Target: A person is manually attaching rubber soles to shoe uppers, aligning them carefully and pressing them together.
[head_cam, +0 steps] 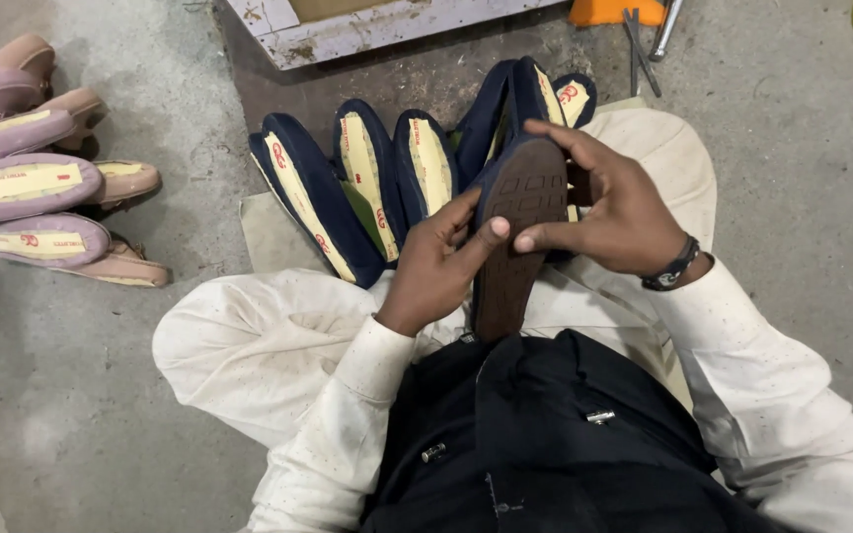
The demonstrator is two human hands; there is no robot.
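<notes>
A bare concrete floor (101,415) lies under you, and you sit cross-legged on it with a dark blue shoe (517,232) held sole-up over your lap. Your left hand (438,265) is closed around its left edge, thumb pressed on the brown sole; your right hand (616,212) grips the toe end from the other side. The shoe looks light and bendy, best held by its edges. A row of matching blue shoes (367,188) leans just beyond, each with a long yellow insole label bearing a small red mark. Pink shoes (32,188) with similar yellow labels lie at your left.
</notes>
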